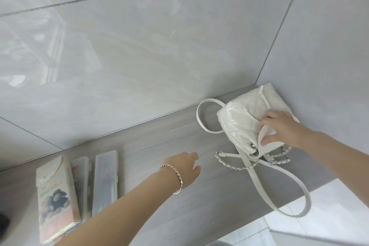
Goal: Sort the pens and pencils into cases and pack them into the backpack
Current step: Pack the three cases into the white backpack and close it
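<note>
A small white quilted backpack point(239, 124) lies in the far right corner of the grey counter, its chain and straps trailing forward. My right hand point(279, 126) grips the edge of its flap, thumb under and fingers on top. My left hand point(184, 168), with a bracelet at the wrist, hovers over the counter between the cases and the backpack, fingers relaxed and holding nothing. At the left lie a printed cardboard case point(57, 199) and two clear plastic cases point(105, 181) point(81, 177) side by side, with pens showing faintly inside.
Glossy grey tiled walls point(139, 56) rise behind and to the right of the counter point(159, 140). The counter's front right edge drops to a pale floor point(329, 215). One long backpack strap point(299, 197) loops over that edge.
</note>
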Demonstrator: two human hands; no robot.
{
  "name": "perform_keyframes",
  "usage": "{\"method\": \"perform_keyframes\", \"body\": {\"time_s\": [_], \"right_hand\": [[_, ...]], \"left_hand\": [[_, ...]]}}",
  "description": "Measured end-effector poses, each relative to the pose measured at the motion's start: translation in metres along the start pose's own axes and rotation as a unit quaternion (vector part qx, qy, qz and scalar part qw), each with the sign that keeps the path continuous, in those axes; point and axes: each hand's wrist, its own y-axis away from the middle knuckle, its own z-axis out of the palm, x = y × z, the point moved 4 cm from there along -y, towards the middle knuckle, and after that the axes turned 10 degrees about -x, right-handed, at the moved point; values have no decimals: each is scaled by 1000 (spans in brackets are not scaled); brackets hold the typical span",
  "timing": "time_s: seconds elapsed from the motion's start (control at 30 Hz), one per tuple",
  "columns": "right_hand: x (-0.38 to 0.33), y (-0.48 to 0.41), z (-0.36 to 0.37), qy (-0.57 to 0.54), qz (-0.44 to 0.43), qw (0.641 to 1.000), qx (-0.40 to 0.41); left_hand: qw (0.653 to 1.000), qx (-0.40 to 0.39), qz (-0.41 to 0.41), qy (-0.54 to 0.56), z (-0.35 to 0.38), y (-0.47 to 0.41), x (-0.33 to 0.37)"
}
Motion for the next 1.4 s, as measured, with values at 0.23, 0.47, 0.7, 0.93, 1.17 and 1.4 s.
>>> {"method": "perform_keyframes", "body": {"time_s": [0.23,0.47,0.7,0.93,1.17,1.4], "right_hand": [[-47,0,-11,-35,-95,995,14],[-177,5,-35,-155,-200,967,11],[-261,-21,-8,-172,-254,946,-106],[-274,-29,76,-140,-194,964,117],[-260,5,123,-125,-142,944,271],[-263,-1,131,-136,-107,940,294]], "left_hand": [[980,95,66,161,-16,21,7],[939,292,97,151,-47,80,10],[941,266,18,211,-21,101,-61],[868,251,-67,424,52,83,-127],[835,217,-140,485,77,72,-134],[853,174,-184,457,77,60,-141]]}}
